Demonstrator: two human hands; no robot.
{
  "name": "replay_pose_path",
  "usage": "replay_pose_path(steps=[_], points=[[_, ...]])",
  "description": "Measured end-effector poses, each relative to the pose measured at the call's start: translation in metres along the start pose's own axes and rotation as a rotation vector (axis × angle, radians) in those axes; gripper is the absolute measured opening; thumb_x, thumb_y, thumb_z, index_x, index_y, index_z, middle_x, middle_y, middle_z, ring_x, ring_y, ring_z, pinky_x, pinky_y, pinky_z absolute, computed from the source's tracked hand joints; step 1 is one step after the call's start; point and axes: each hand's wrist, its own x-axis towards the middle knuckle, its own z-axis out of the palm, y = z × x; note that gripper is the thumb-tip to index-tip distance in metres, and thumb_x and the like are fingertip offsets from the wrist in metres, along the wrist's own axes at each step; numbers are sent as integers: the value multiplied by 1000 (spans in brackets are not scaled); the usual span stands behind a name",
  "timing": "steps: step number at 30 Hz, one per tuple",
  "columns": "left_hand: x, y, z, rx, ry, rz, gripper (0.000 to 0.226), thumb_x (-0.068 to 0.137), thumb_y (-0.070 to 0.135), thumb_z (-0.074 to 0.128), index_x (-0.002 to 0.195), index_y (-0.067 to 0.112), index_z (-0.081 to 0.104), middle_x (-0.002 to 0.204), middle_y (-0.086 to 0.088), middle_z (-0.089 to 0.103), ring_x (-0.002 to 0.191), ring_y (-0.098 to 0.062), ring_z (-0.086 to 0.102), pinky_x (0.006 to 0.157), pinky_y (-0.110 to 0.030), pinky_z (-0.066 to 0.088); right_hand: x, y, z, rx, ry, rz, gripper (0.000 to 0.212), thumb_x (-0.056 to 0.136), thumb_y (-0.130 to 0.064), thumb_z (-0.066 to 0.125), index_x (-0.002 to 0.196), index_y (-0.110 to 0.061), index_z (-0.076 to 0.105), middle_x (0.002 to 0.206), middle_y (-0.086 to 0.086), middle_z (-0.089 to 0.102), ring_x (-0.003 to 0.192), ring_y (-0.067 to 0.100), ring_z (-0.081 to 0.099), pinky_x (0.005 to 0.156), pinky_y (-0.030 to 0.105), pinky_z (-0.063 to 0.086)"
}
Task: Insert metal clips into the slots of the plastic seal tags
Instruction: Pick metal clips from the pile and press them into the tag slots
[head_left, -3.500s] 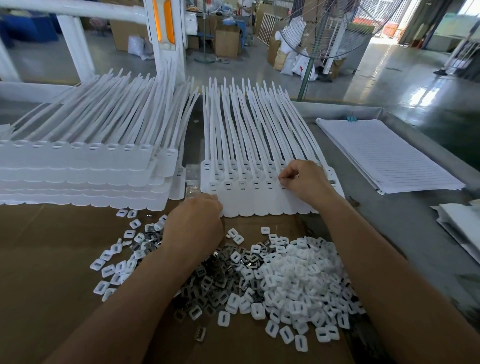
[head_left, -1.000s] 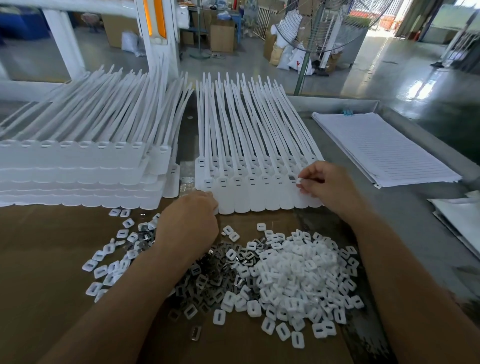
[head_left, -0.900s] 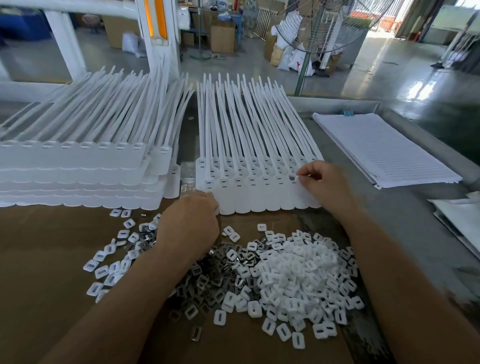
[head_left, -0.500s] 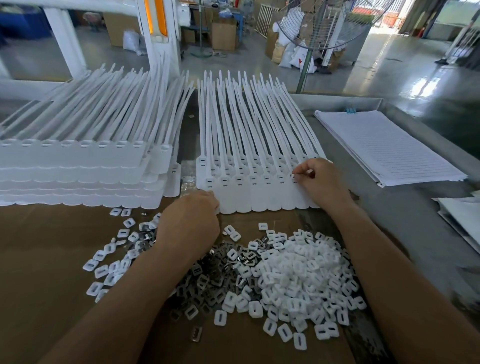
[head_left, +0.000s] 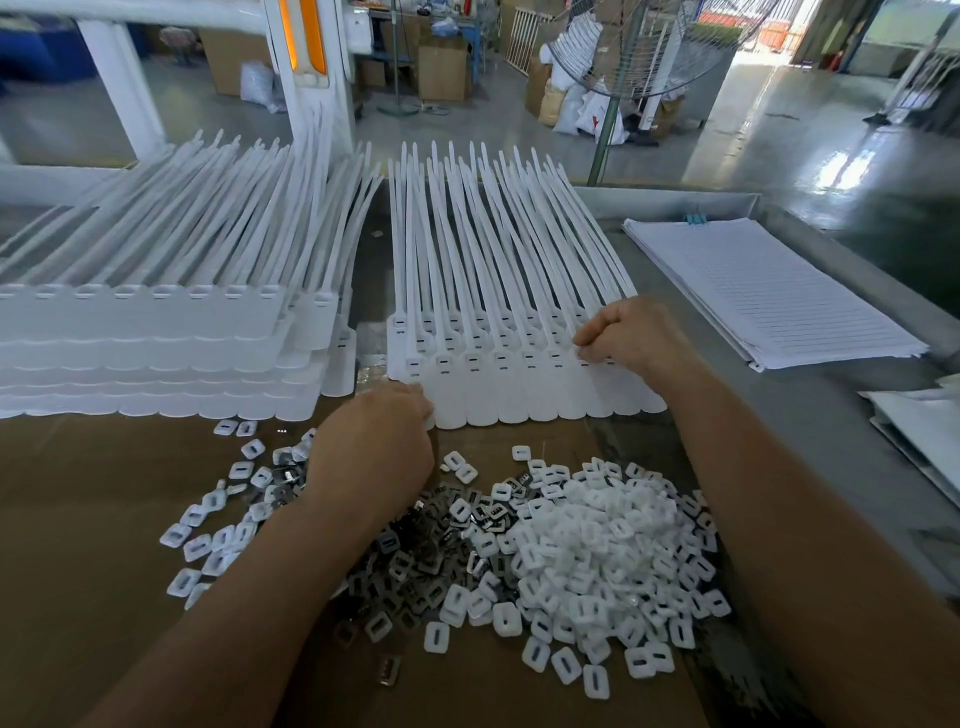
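A row of white plastic seal tags lies flat on the bench, straps pointing away and slotted heads toward me. My right hand sits at the right end of that row. Its thumb and forefinger pinch a small metal clip against a tag's slot, and the fingers mostly hide the clip. My left hand rests curled at the row's near-left corner; its fingers are hidden. A heap of dark metal clips lies just below that hand on the cardboard.
White plastic caps are piled to the right of the clips, and more are scattered at the left. A tall stack of tag sheets fills the left. Lined paper sheets lie at the right. Brown cardboard covers the near bench.
My right hand worked rightward along the row, then edged slightly left onto a slot in the last second. My left hand has stayed at the row's near-left corner.
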Motion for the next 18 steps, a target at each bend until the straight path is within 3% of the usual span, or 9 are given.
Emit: replay_pose_path(steps=[4, 8, 10, 13, 16, 18], points=[[0, 0, -1, 2, 7, 6, 33, 86, 6, 41, 108, 14, 64, 121, 0, 58, 107, -14, 55, 86, -22, 42, -1, 1, 2, 2, 9, -1, 23, 76, -5, 72, 66, -24, 64, 84, -8, 62, 89, 9, 55, 82, 25, 41], [0, 0, -2, -9, 2, 6, 33, 87, 6, 41, 110, 14, 63, 123, 1, 57, 110, -14, 53, 89, -23, 41, -8, 13, 7, 4, 92, -117, 20, 81, -12, 69, 70, -28, 63, 78, -14, 59, 75, -2, 53, 70, 15, 39], [-1, 0, -2, -8, -2, 13, 33, 87, 6, 41, 110, 14, 63, 123, 1, 57, 111, -13, 53, 88, -22, 41, -11, 19, 9, 46, 116, -155, 20, 83, -12, 66, 73, -28, 62, 81, -13, 60, 76, 0, 55, 74, 17, 43], [0, 0, -3, -10, -16, 10, 33, 87, 6, 41, 110, 13, 63, 123, 1, 57, 111, -13, 52, 88, -22, 40, -15, 24, 4, 79, 18, -175, 19, 84, -9, 64, 79, -28, 64, 87, -12, 62, 80, -2, 56, 79, 17, 44], [0, 0, -2, -14, -7, 9, 32, 86, 6, 42, 108, 12, 64, 121, 1, 58, 110, -13, 53, 87, -22, 41, -25, 26, -10, 76, -107, -204, 20, 82, -12, 67, 82, -32, 63, 96, -18, 61, 83, -5, 55, 67, 13, 40], [-1, 0, -2, -10, -1, 14, 31, 87, 6, 41, 107, 11, 64, 120, 0, 59, 108, -13, 53, 86, -22, 41, -34, 23, -20, 49, -145, -212, 22, 79, -14, 70, 81, -34, 63, 91, -21, 63, 80, -5, 58, 62, 13, 39]])
